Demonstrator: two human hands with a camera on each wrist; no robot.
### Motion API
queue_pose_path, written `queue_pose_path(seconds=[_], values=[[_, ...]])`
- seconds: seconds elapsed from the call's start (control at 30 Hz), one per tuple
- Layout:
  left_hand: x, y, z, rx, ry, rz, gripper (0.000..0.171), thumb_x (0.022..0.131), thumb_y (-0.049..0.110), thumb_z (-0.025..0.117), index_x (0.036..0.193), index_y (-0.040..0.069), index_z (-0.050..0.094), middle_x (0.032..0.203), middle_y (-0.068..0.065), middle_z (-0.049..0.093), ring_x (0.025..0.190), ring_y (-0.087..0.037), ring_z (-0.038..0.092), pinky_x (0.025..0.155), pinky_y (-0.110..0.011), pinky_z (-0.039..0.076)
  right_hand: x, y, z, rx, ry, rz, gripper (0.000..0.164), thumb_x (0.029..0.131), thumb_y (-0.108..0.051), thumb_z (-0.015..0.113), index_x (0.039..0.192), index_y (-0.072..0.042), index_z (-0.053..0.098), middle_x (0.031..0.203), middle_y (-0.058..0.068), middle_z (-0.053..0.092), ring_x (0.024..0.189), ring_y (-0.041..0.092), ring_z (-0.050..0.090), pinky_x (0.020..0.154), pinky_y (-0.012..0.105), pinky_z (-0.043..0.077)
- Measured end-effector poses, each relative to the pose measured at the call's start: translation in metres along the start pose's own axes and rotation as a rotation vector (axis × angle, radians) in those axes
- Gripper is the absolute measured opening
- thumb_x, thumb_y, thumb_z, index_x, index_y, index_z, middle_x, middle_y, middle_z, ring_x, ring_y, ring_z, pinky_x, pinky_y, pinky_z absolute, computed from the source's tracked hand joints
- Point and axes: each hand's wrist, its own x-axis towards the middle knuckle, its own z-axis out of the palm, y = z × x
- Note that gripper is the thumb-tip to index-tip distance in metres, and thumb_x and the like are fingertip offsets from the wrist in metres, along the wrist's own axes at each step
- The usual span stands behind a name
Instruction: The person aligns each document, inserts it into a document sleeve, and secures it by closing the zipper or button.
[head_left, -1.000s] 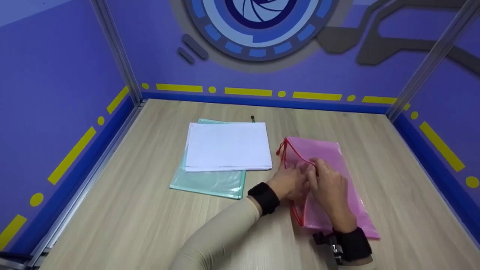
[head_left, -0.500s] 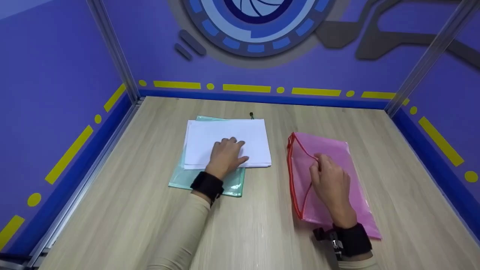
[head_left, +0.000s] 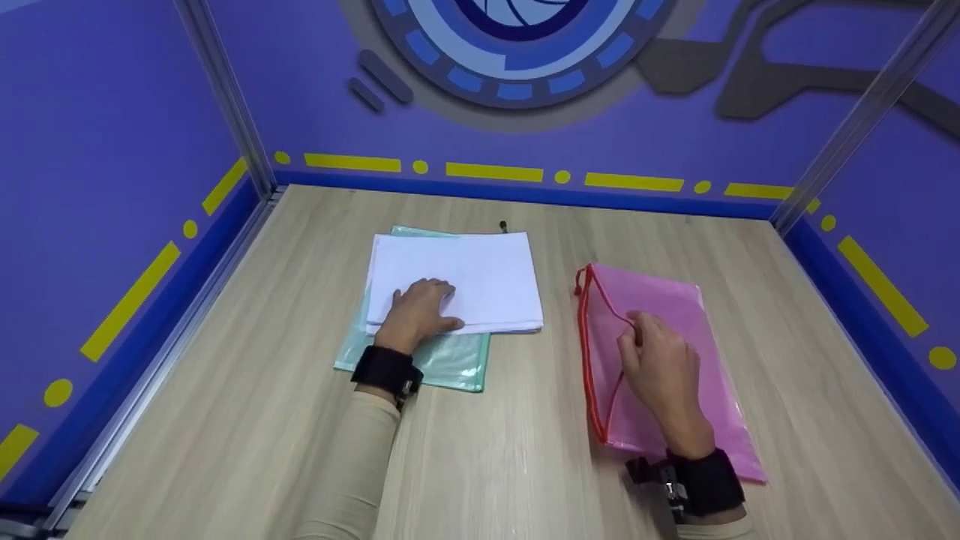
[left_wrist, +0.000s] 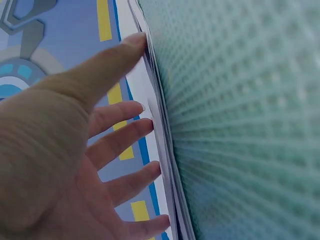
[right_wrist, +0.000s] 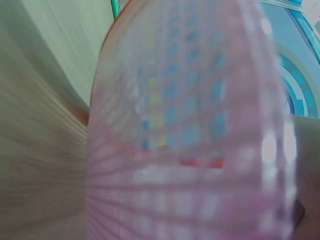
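Note:
In the head view my left hand [head_left: 415, 313] rests on a stack of white paper [head_left: 480, 270], fingers spread over its near left part. The left wrist view shows the thumb and fingertips touching the edges of the sheets [left_wrist: 156, 107]. Beneath the paper lies a green mesh document pouch [head_left: 457, 367], mostly covered. My right hand [head_left: 664, 371] pinches the upper red edge of a pink mesh document pouch [head_left: 724, 442] and holds its left-facing mouth parted. Translucent pink mesh [right_wrist: 190, 200] fills much of the right wrist view, hiding most of that hand.
A wooden tabletop [head_left: 262, 420] carries both pouches. Blue panels [head_left: 105, 150] with yellow marks stand at the back and sides, joined by metal posts [head_left: 225, 97]. A small dark pull tab [head_left: 503, 226] pokes out behind the paper.
My left hand has left the pink pouch and moved left onto the paper, then slid a little toward its near left corner. The right hand keeps hold of the pink pouch's edge.

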Motion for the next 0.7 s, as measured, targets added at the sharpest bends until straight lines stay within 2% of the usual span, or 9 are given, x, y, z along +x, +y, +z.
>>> queue_pose_path(seconds=[0.17, 0.3, 0.47, 0.57, 0.7], values=[[-0.001, 0.007, 0.003, -0.009, 0.013, 0.031, 0.061, 0.097, 0.032, 0.081, 0.149, 0.01, 0.06, 0.155, -0.011, 0.056, 0.15, -0.031, 0.044, 0.122, -0.054, 0.033, -0.002, 0.004, 0.0, -0.011, -0.014, -0.009, 0.02, 0.095, -0.001, 0.066, 0.112, 0.007, 0.074, 0.082, 0.014, 0.07, 0.06, 0.022, 0.057, 0.052, 0.039, 0.047], [-0.002, 0.009, 0.007, 0.021, 0.015, 0.073, 0.059, 0.098, 0.03, 0.079, 0.149, 0.009, 0.06, 0.154, -0.012, 0.056, 0.148, -0.031, 0.045, 0.122, -0.049, 0.035, -0.003, 0.005, 0.002, -0.007, -0.016, -0.015, 0.02, 0.094, -0.001, 0.066, 0.112, 0.007, 0.074, 0.082, 0.014, 0.07, 0.061, 0.023, 0.059, 0.052, 0.041, 0.048], [-0.002, 0.007, 0.012, 0.066, 0.047, 0.112, 0.07, 0.093, 0.038, 0.084, 0.15, 0.008, 0.059, 0.153, -0.013, 0.056, 0.146, -0.029, 0.047, 0.12, -0.045, 0.039, -0.004, 0.005, 0.004, -0.01, -0.005, -0.02, 0.02, 0.093, -0.001, 0.066, 0.109, 0.006, 0.074, 0.082, 0.013, 0.07, 0.06, 0.024, 0.06, 0.052, 0.045, 0.051], [-0.003, 0.005, 0.013, 0.075, 0.047, 0.092, 0.076, 0.092, 0.044, 0.083, 0.154, 0.009, 0.055, 0.158, -0.015, 0.051, 0.15, -0.032, 0.043, 0.121, -0.05, 0.037, -0.004, 0.004, 0.006, -0.014, 0.002, -0.023, 0.02, 0.092, -0.001, 0.065, 0.108, 0.006, 0.074, 0.082, 0.014, 0.07, 0.061, 0.026, 0.061, 0.053, 0.049, 0.052], [-0.003, 0.003, 0.014, 0.087, 0.039, 0.035, 0.075, 0.096, 0.046, 0.077, 0.157, 0.012, 0.051, 0.165, -0.016, 0.042, 0.154, -0.036, 0.035, 0.121, -0.059, 0.033, -0.003, 0.003, 0.007, -0.004, -0.005, -0.021, 0.02, 0.093, -0.001, 0.066, 0.109, 0.007, 0.074, 0.084, 0.015, 0.071, 0.064, 0.028, 0.063, 0.055, 0.05, 0.054]])
